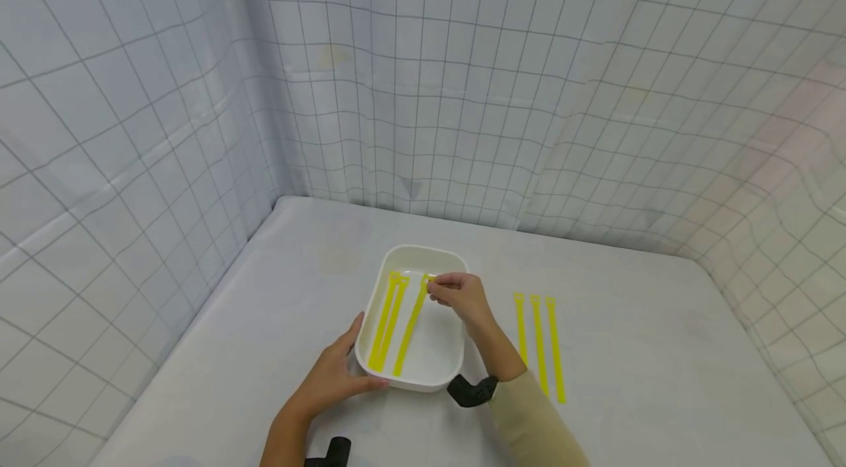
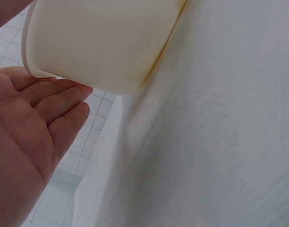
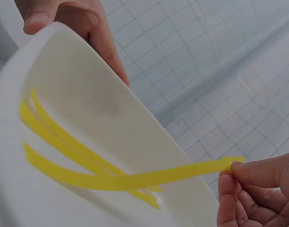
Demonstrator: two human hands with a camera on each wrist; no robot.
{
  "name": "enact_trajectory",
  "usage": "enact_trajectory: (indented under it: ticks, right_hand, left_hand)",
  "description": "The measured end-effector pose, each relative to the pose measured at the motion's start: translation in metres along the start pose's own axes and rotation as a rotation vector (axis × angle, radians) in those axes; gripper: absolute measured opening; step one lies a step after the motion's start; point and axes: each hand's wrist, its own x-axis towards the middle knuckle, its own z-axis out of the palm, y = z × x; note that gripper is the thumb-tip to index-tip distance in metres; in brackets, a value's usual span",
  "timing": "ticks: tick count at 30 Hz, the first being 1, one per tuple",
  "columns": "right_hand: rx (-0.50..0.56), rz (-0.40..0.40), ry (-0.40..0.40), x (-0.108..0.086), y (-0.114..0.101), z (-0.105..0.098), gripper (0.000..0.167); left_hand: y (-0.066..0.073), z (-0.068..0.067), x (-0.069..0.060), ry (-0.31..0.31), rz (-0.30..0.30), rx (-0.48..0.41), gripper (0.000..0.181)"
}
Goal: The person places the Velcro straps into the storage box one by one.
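The left hand (image 1: pixel 333 379) is on the left, with its fingers nearly straight and spread wide from the thumb. The fingers touch the outside of the white tub (image 1: pixel 429 338), and the thumb rests on its near edge. It does not grab any strip. I think it is there to stop the tub from sliding. The tub sits flat on the white table, right in front of the person, so both hands can reach it easily. In its left part lie two yellow strips (image 1: pixel 382 326), side by side and very close, maybe to leave room for more. Next to them is another yellow strip (image 1: pixel 412 327). Its near end lies down in the tub, and its far end is lifted up. The right hand (image 1: pixel 465 302) pinches that lifted end between thumb and pointing finger, with the other fingers curled in. A pinch probably suits such a thin, bendy thing. Farther right, three more yellow strips (image 1: pixel 539 335) lie on the table (image 1: pixel 628 349), apart and almost in line, perhaps so each is easy to pick up. The right arm hides part of one.
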Motion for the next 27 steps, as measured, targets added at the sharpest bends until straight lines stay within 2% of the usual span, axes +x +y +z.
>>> enact_trajectory:
  ticks: [8,16,27]
  right_hand:
    - [-0.087,-0.001,0.001,0.011,0.001,0.004,0.022]
    - [-0.169,0.042,0.027,0.016,-0.004,0.011,0.016]
    - [-0.201,0.05,0.028,0.022,-0.004,0.014,0.015]
  left_hand:
    - [0.0,-0.001,0.0,0.0,0.017,-0.002,0.114]
    - [0.002,-0.002,0.0,0.0,0.007,-0.006,0.114]
    - [0.001,0.0,0.0,0.006,0.024,-0.016,0.114]
